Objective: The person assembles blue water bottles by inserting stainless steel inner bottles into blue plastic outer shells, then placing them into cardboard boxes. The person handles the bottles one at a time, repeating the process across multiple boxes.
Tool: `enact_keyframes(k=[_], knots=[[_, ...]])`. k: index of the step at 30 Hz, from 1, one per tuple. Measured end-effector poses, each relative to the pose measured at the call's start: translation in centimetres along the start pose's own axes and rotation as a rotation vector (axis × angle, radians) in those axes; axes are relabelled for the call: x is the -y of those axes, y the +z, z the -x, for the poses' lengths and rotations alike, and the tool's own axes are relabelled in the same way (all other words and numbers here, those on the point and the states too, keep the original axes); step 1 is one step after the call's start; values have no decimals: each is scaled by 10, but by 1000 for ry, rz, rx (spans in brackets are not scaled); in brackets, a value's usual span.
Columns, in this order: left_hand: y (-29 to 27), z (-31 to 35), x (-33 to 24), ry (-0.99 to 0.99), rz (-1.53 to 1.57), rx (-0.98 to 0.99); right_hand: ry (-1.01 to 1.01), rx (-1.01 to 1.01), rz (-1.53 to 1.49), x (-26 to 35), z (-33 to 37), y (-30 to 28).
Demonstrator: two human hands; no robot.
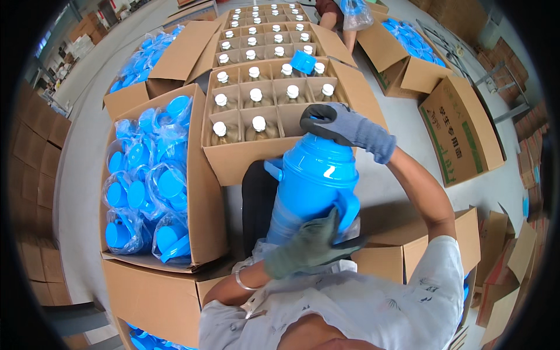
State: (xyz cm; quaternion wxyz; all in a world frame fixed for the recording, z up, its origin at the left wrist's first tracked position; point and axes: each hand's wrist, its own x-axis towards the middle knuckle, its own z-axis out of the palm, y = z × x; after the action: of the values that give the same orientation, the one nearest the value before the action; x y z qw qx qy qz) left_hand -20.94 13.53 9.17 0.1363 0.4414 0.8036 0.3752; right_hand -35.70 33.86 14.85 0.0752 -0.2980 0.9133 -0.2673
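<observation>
A large bright blue thermos flask (312, 175) stands slightly tilted in front of me, with a side handle (349, 210) and a spout-like lug on its left. My right hand (338, 123), in a blue-grey glove with dark fingers, grips its top, hiding the mouth. Lower down, my left hand (306, 248), in a grey-green glove, holds the flask's body just below the handle. Beyond the flask is a divided carton (256, 160) of glass liners with white stoppers (255, 94). A loose blue cup lid (303, 62) rests on top of the liners.
On the left, an open carton (207, 192) holds blue plastic flask parts in clear bags. More divided cartons extend away from me. Another person's arm (349, 38) shows at the far end, near a bagged blue part (357, 16). A printed carton (461, 131) lies at right.
</observation>
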Motion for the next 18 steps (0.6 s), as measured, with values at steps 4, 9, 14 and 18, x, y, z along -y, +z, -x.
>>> enact_keyframes(k=[4, 9, 14, 18], knots=[[-47, 44, 56, -273, 1292, -261, -365, -73, -273, 26, 2, -27], [44, 36, 36, 190, -319, -281, -63, -113, -139, 6, -21, 23], [-22, 53, 33, 31, 256, -114, -161, -86, -149, 4, -29, 21], [-101, 52, 28, 219, -429, -184, -123, -51, -436, 14, -23, 9]])
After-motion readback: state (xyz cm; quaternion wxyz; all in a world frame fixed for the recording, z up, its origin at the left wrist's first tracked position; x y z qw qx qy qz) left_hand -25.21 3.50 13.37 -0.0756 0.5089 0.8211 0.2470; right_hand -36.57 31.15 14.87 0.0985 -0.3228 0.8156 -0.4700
